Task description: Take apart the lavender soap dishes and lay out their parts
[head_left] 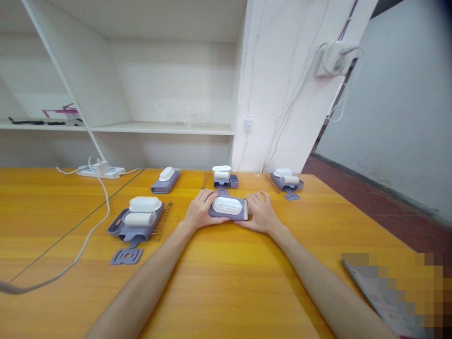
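Observation:
Both my hands hold a small grey-purple case point(228, 214) with a white bristled brush point(228, 205) lying in it, resting on the orange table point(226, 282). My left hand point(200, 211) grips the case's left end with curled fingers. My right hand point(260, 213) grips its right end, fingers bent around the edge.
Similar grey-purple kits with white parts lie around: one at the left point(138, 219) with a flat strap piece point(126, 256), one behind left point(165, 181), one behind centre point(223, 177), one at the right point(287, 181). A white power strip point(100, 170) and cable point(88, 235) cross the left side. White shelves stand behind.

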`<state>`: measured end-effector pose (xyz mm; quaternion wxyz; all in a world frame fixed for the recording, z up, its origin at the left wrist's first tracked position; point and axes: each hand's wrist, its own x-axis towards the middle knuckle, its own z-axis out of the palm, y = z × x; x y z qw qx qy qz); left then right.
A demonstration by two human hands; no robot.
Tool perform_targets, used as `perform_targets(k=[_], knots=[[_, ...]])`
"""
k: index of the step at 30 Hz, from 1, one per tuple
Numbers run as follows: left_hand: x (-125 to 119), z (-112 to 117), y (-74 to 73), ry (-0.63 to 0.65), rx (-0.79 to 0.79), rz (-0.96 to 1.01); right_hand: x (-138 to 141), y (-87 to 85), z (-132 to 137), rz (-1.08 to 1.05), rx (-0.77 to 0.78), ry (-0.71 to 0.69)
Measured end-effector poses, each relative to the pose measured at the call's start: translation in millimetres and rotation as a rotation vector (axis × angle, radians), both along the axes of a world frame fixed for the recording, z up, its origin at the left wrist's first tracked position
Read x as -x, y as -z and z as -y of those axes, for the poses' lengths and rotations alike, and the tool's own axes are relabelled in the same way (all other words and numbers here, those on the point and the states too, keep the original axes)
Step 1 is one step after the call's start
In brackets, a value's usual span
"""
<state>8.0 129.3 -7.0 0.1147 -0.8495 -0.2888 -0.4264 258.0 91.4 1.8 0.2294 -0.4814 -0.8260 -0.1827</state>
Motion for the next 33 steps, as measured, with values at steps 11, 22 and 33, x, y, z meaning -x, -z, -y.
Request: perform_targets(k=[11,22,33], knots=[[0.8,-0.2,1.0,0.001,0.001,-0.013,0.7,-0.4,1.6,-0.009,-0.005,-0.009],[1.9,1.5,0.0,0.015,0.028,-0.024,1.3,2.2,4.1,-0.046,0.017,-0.030],[3.2,2.0,-1.9,-0.030,0.096,-0.053,1.2,0.0,3.6,-0.093,0.064,-0.036]])
